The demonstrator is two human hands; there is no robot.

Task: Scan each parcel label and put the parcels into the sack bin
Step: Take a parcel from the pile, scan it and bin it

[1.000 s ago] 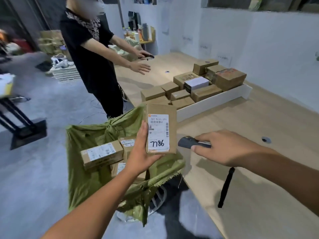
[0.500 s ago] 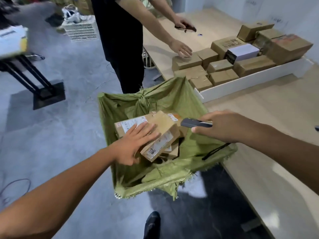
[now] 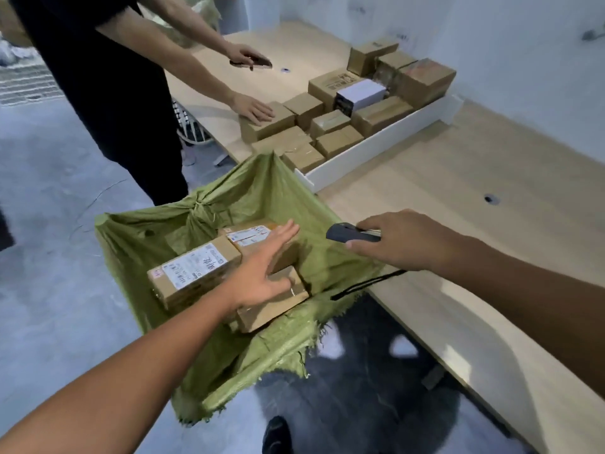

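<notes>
Reaching over the sack bin (image 3: pixel 154 244) at frame centre, the left hand (image 3: pixel 262 276) had its grip apart: fingers straight and spread, clamped on nothing. Whether the palm touched the carton beneath it could not be determined from this angle.

The sack bin was a green woven sack with its mouth open, standing on the floor against the near edge of the bench (image 3: pixel 491 231). Three parcels were visible inside it:

- The long parcel (image 3: pixel 193 273) lay left of the hand, label face up.
- The rear parcel (image 3: pixel 248 233) lay behind it, toward the top of the frame, also label up and partly covered by the fingertips.
- The lower parcel (image 3: pixel 271 311) lay under the hand, plain face up.

The right hand (image 3: pixel 406 240), right of centre, had its grip clamped on the scanner (image 3: pixel 347 233). This was a dark handheld unit with its nose pointing left over the sack rim. A black strap (image 3: pixel 366 285) hung below the hand across the sack edge.

In the upper right, a white tray (image 3: pixel 376 149) on the bench held the unbagged parcels (image 3: pixel 330 126), packed side by side. A second person (image 3: pixel 108 77) in black stood at upper left. That person's near hand (image 3: pixel 253 109) rested flat on a carton at the tray's left end. The far hand (image 3: pixel 245 55) lay on a dark object on the bench.
</notes>
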